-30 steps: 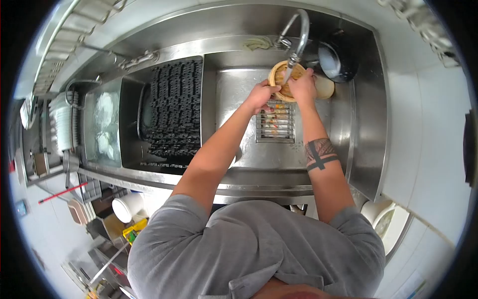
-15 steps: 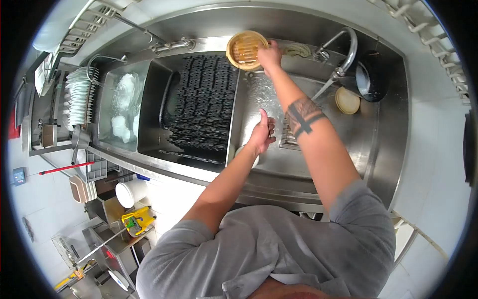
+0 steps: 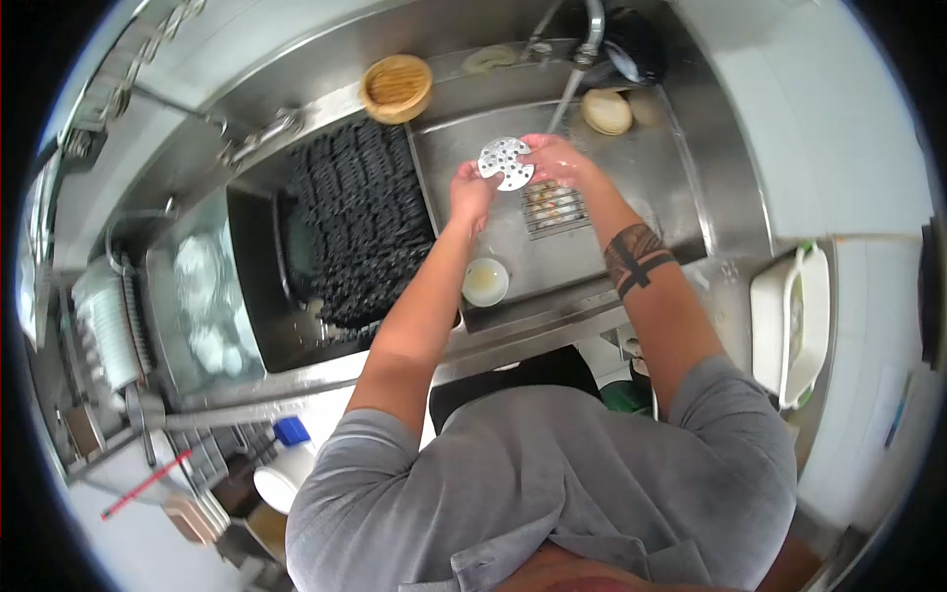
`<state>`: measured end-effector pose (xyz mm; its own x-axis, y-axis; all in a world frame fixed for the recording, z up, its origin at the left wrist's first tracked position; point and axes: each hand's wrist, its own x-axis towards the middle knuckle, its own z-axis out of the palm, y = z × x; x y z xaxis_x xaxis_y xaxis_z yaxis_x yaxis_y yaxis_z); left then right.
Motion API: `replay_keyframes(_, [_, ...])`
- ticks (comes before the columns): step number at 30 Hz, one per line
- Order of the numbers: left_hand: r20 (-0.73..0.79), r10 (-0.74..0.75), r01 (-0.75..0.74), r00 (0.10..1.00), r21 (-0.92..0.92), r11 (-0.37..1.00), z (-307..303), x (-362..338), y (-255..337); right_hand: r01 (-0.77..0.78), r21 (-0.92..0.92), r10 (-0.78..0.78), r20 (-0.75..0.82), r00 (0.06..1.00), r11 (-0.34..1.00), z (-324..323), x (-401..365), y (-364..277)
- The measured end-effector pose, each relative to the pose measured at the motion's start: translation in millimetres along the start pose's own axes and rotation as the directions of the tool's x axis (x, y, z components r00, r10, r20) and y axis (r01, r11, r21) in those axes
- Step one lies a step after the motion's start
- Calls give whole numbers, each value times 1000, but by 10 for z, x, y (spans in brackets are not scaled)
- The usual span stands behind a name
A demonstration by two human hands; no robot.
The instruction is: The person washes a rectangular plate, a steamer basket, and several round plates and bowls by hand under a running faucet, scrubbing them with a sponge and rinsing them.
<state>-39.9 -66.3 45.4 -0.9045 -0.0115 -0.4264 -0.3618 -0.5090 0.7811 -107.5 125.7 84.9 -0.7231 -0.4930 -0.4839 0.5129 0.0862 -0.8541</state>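
A round white metal disc with holes (image 3: pixel 505 158), like a steamer plate, is held level over the right sink basin (image 3: pixel 612 252). My left hand (image 3: pixel 472 193) grips its left edge. On the opposite edge my right hand (image 3: pixel 555 160) is closed round the rim. Water runs from the tap (image 3: pixel 584 59) just above that hand. A bamboo steamer basket (image 3: pixel 397 87) rests on the back ledge, left of my hands. Below them a small white bowl (image 3: pixel 485 282) with yellowish liquid sits near the front edge, and a wire rack (image 3: pixel 554 209) lies on the basin floor.
Black ridged mats (image 3: pixel 360 212) fill the middle basin. Farther left, white dishes (image 3: pixel 202 271) lie in water, beside a rack of plates (image 3: pixel 107 326). Pale round discs (image 3: pixel 606 111) and a black pan (image 3: pixel 636 49) are at the back right. A white tub (image 3: pixel 789 326) stands right.
My right hand has let go of the bamboo steamer basket, now on the back ledge. Both hands have come together over the basin, holding the perforated disc. The view has shifted.
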Motion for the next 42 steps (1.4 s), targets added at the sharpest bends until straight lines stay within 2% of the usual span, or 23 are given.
replay_keyframes(2, [118,183,-209,976,266,941,211,333,-107,39,13,-34,-287,957,999,-91,-118,33])
replay_keyframes(4, [135,144,-186,980,383,905,536,489,9,173,17,-121,-643,756,985,38,-282,-22])
replay_keyframes(6, [132,120,-171,984,505,846,847,562,230,255,100,-110,-710,696,962,57,-387,-168])
replay_keyframes(8, [161,245,-260,956,853,452,1142,627,482,345,193,-108,-719,687,918,26,-480,-310])
replay_keyframes(13, [276,264,-321,924,936,146,1697,1069,470,440,264,-155,-685,712,858,-170,-286,-429])
replay_keyframes(15, [652,198,-650,732,755,-83,1823,1274,202,576,552,-237,-565,790,603,-294,-240,-483])
replay_keyframes(16, [734,323,-785,597,618,46,1838,1311,16,575,560,-239,-560,794,597,-362,-222,-499])
replay_keyframes(17, [730,322,-778,603,627,37,1897,1254,-1,593,614,-250,-554,794,521,-434,-180,-506])
replay_keyframes(20, [579,275,-639,768,662,392,1998,1263,74,595,720,-268,-531,804,358,-596,23,-454])
replay_keyframes(21, [564,277,-628,778,674,389,2022,1230,187,549,654,-278,-478,833,521,-598,134,-379])
replay_keyframes(23, [241,-160,49,957,412,910,2180,1058,533,477,564,-281,-402,872,674,-619,248,-348])
replay_keyframes(25, [309,169,-307,936,481,821,2122,1150,222,499,609,-244,-454,857,617,-643,177,-535])
replay_keyframes(27, [156,-1,-47,988,301,952,2220,999,124,412,682,-136,-421,897,605,-748,172,-631])
replay_keyframes(30, [171,-195,204,966,-35,978,1748,1786,-90,385,313,-173,-536,826,868,-517,305,-618])
replay_keyframes(33, [224,-71,35,972,162,986,1928,1418,10,383,427,-139,-500,855,819,-757,388,-615])
replay_keyframes(34, [202,165,-170,965,10,985,2221,1119,-35,317,582,0,-479,878,749,-917,407,-657])
replay_keyframes(35, [191,161,-166,968,12,986,1999,1279,-75,307,588,8,-471,882,749,-746,360,-660])
replay_keyframes(36, [442,54,23,895,-167,986,1608,1616,-154,384,319,-116,-621,775,866,-454,275,-661])
replay_keyframes(38, [706,198,104,680,-361,927,1503,1710,-159,550,-94,-500,-562,658,830,-485,953,-90])
replay_keyframes(39, [802,260,190,538,-416,889,1459,1747,-153,553,-98,-506,-556,659,828,-673,1070,-223])
replay_keyframes(40, [554,153,47,818,-329,943,1855,1333,-57,483,92,-350,-574,740,871,-843,1110,-326])
replay_keyframes(41, [202,77,-40,976,-181,983,2079,1049,18,391,289,-176,-561,809,874,-947,1060,-352])
replay_keyframes(42, [214,22,-25,977,11,1000,2026,990,46,299,392,-86,-475,876,870,-905,796,-517])
